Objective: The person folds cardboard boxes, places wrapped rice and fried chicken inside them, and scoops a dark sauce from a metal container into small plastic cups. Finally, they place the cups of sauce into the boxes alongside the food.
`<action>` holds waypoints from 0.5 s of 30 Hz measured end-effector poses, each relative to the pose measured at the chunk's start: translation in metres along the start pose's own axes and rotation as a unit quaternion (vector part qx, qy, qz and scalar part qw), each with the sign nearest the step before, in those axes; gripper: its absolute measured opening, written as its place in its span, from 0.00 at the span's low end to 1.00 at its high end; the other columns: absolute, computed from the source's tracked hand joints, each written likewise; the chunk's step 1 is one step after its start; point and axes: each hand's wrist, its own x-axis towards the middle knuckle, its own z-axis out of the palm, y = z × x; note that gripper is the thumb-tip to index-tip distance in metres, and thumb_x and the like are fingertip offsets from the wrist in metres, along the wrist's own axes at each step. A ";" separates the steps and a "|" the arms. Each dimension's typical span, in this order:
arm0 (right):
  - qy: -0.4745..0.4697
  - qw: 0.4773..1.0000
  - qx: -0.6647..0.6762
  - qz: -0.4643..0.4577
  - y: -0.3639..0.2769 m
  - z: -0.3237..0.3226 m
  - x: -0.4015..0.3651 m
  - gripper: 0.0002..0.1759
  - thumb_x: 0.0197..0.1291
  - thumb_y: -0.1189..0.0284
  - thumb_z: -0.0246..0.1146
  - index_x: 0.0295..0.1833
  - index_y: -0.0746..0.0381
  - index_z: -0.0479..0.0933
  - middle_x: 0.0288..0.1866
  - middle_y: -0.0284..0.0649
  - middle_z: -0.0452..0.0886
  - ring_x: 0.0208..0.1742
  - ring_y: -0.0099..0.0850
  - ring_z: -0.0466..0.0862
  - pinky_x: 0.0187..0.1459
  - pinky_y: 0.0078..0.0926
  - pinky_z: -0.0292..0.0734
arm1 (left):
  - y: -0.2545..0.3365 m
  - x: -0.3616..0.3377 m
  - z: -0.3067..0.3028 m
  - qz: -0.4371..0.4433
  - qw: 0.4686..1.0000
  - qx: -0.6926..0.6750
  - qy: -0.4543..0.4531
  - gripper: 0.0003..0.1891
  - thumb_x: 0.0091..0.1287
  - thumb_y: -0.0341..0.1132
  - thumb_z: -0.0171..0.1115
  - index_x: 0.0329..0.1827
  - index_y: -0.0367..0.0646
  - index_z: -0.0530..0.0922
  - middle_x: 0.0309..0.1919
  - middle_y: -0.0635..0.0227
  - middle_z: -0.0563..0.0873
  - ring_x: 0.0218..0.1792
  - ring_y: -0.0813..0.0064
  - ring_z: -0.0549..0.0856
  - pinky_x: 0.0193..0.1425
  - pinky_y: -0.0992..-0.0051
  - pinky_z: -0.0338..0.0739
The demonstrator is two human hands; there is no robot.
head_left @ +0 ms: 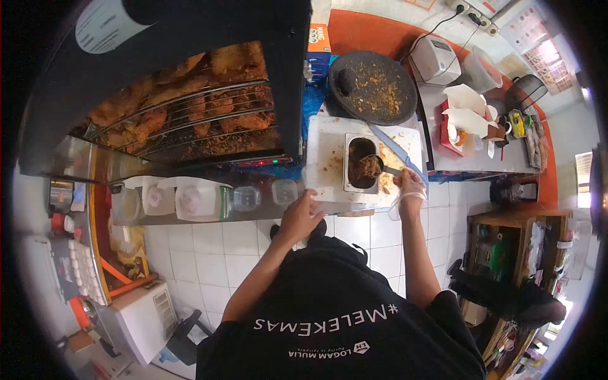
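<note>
My right hand [410, 190], in a clear plastic glove, grips the dark handle of a ladle [391, 170]. The ladle's bowl carries brown, crumbly food [370, 166] and sits over the rectangular metal container [349, 180], which has dark brown contents inside. This container stands on a white cutting board [326, 136] smeared with food bits. Bare, with fingers apart, my left hand [302, 216] rests at the board's near left corner. A knife with a blue-grey blade [392, 144] lies across the board's right side.
Behind the board is a dark stone mortar [373, 85] with crumbs and a pestle. A lit display case [183, 107] of fried chicken fills the left. Plastic tubs [247, 198] line the counter. A red box [448, 130] stands at right; a person in black [506, 297] is behind.
</note>
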 end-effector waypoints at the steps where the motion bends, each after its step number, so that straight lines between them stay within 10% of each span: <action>1: 0.007 1.000 0.024 -0.009 0.007 -0.003 0.005 0.14 0.74 0.69 0.63 0.53 0.71 0.80 0.35 0.40 0.87 0.34 0.24 0.85 0.39 0.20 0.80 | -0.010 -0.009 -0.007 0.000 1.000 -0.008 -0.010 0.28 0.62 0.40 0.75 0.61 0.44 0.71 0.39 0.61 0.87 0.40 0.62 0.89 0.45 0.63 0.83; 15: 0.002 0.974 0.212 0.085 -0.031 0.030 -0.055 0.13 0.71 0.72 0.66 0.54 0.70 0.80 0.39 0.39 0.83 0.36 0.26 0.84 0.40 0.18 0.82 | -0.122 -0.134 -0.086 -0.143 0.984 -0.080 -0.065 0.23 0.66 0.38 0.73 0.59 0.38 0.76 0.44 0.56 0.88 0.42 0.65 0.90 0.50 0.68 0.84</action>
